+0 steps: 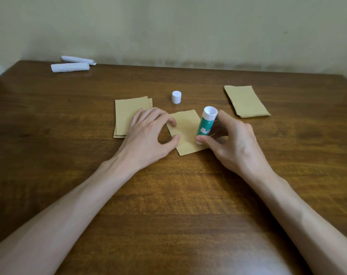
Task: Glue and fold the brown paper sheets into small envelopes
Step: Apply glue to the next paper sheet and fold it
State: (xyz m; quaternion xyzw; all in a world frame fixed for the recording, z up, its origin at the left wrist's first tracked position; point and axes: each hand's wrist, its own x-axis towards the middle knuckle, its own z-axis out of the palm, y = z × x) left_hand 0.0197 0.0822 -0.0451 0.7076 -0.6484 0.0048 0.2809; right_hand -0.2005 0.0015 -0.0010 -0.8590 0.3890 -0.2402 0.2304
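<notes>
A single brown paper sheet (186, 132) lies on the wooden table (168, 195) between my hands. My left hand (148, 135) presses its left edge with spread fingertips and thumb. My right hand (232, 141) grips a green and white glue stick (206, 124), tilted, with its lower end on the sheet's right edge. The stick's white cap (176, 97) stands apart behind the sheet. A stack of brown sheets (127, 116) lies partly under my left hand. A second brown stack (246, 101) lies at the right.
Two white rolled paper bundles (71, 65) lie at the far left corner of the table, near the wall. The table's back edge meets a pale wall (188, 26).
</notes>
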